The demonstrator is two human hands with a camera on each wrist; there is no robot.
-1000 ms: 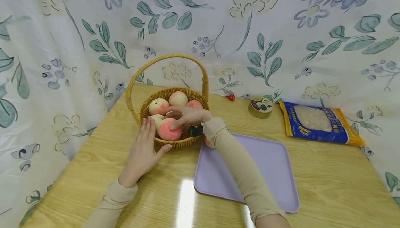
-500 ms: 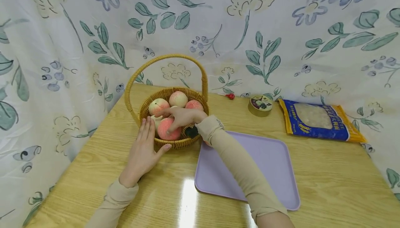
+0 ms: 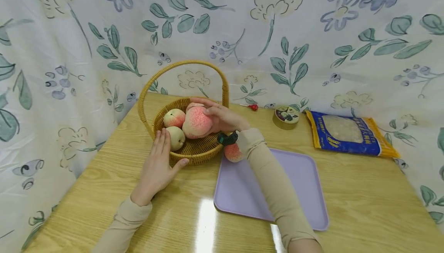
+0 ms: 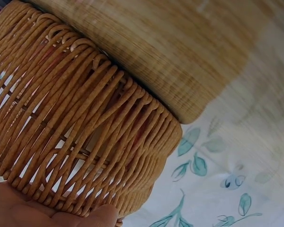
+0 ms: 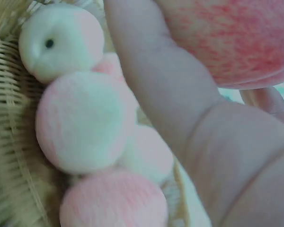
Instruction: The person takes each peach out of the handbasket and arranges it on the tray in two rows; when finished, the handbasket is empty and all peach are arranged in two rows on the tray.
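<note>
My right hand (image 3: 224, 119) grips a pink peach (image 3: 201, 120) over the wicker basket (image 3: 197, 158). In the right wrist view this peach (image 5: 241, 42) sits beyond the thumb, above the others. Straight fingers of my left hand (image 3: 157, 168) rest along the basket's front left rim, thumb spread toward the front. The left wrist view shows the basket's woven side (image 4: 80, 113) with fingertips at its edge. Inside the basket lie a pale peach (image 3: 176, 138), a red-tinged peach (image 3: 174, 118) and more peaches partly hidden by the right hand. Another peach (image 3: 233, 153) lies on the lilac tray (image 3: 239, 203).
The basket's tall handle (image 3: 189, 62) arches over the peaches. Behind the tray stand a round tin (image 3: 286, 117) and a small red item (image 3: 254, 107). A blue and yellow packet (image 3: 350, 133) lies at the right. A floral curtain (image 3: 222, 22) hangs behind the table.
The right hand has taken the pink peach from the front of the basket and moved it up and to the right. The left hand has stayed at the rim.
</note>
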